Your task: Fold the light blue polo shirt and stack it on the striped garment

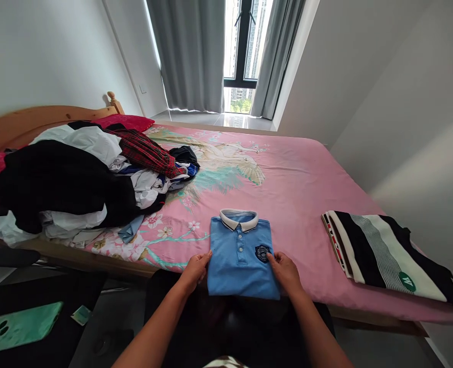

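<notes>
A blue polo shirt (239, 271) with a white collar, a short row of buttons and a dark chest badge lies folded into a rectangle at the bed's near edge. Its collar points away from me, and its lower end reaches the edge of the mattress. My left hand (196, 271) pinches the shirt's left side between thumb and fingers. On the opposite side, my right hand (286, 271) grips the right edge just below the badge, thumb on top. The fingers beneath the cloth are partly hidden.
A heap of loose clothes (69, 179) covers the bed's left part. Folded striped garments (383, 250) are stacked at the right on the pink bedsheet (295, 179). A green phone (23, 327) lies on a dark surface at lower left. Beyond the bed hang grey curtains (191, 56).
</notes>
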The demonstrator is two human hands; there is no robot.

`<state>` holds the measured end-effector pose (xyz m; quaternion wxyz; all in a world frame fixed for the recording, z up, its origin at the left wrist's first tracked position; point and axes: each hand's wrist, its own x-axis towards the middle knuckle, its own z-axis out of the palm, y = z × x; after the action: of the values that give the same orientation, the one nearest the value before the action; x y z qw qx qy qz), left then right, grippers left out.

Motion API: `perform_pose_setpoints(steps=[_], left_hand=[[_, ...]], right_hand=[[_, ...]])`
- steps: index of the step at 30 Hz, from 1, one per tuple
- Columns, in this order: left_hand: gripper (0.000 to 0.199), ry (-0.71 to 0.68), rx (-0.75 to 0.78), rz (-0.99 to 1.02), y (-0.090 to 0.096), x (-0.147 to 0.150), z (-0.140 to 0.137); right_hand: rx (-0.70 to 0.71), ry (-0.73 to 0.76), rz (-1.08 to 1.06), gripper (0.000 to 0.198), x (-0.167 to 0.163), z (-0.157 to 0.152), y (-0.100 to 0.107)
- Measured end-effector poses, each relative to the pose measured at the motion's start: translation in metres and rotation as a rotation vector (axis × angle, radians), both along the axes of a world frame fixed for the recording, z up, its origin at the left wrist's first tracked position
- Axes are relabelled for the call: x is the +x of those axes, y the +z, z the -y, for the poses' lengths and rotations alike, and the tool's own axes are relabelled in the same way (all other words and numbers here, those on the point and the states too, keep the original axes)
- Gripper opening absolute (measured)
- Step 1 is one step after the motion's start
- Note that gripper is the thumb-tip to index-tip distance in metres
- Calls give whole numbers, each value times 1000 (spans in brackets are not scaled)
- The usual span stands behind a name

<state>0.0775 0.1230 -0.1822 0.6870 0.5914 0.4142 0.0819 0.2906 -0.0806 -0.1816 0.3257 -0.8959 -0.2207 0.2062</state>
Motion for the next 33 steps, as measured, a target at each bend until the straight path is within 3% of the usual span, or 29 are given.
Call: perform_pose_setpoints(steps=[6,15,20,28,33], left_hand=[[48,-31,-28,9,4,15,-20],[48,-16,-42,-32,3,50,-53],[48,-8,-23,-60,0,53,-56],[38,-3,94,-23,18,81,-80],[35,37,105,-71,16,81,-74]], right_hand=[[18,20,2,46,17,-3,-9],[67,-28,90,39,63,-63,-3],[23,-51,60,41,73,-66,-10],[2,-75,125,36,83,-83,-10],[15,-73,60,42,82,-71,-8]])
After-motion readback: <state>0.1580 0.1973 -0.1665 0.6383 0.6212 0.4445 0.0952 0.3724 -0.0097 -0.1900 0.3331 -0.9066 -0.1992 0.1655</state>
